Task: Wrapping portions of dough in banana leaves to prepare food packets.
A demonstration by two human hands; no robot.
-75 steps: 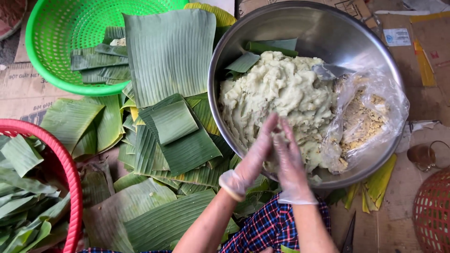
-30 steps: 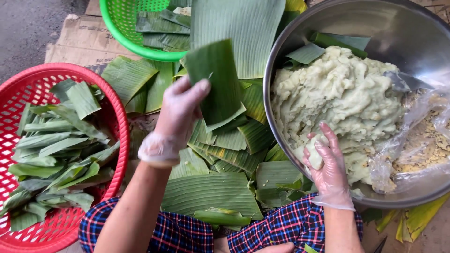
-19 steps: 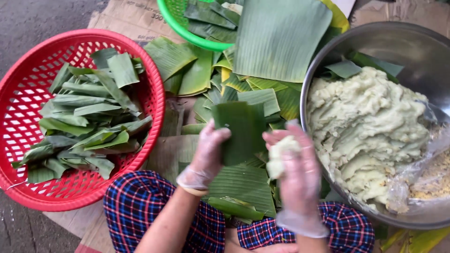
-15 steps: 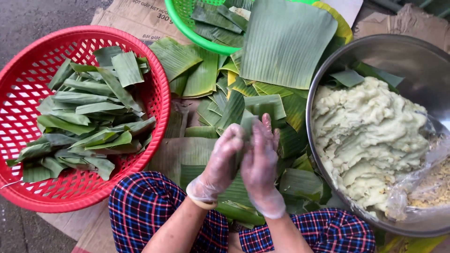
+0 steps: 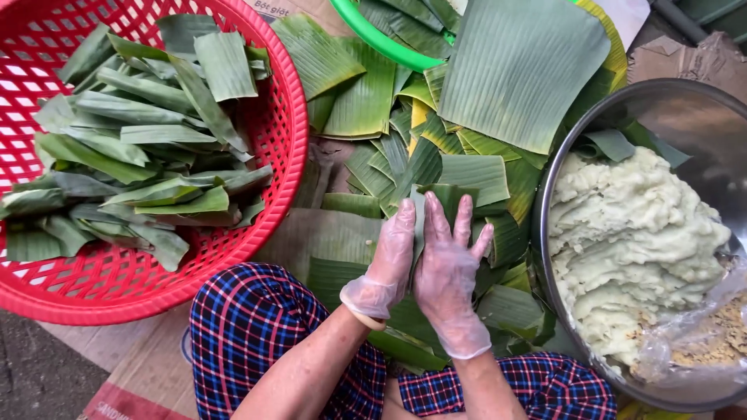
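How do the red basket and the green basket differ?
The red basket lies at the left, mostly in view; the green basket sits at the top centre, showing only a stretch of rim. The red basket holds narrow folded leaf strips, loosely piled; the green basket's leaf pieces are barely visible, partly under a large banana leaf. Both are plastic and hold green leaves.

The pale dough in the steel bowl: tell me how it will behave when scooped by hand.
The dough looks soft and sticky: its surface keeps lumps and finger furrows, so it probably holds shape rather than flows. It heaps high in the bowl, so likely heavy. Plastic gloves on both hands suggest it clings.
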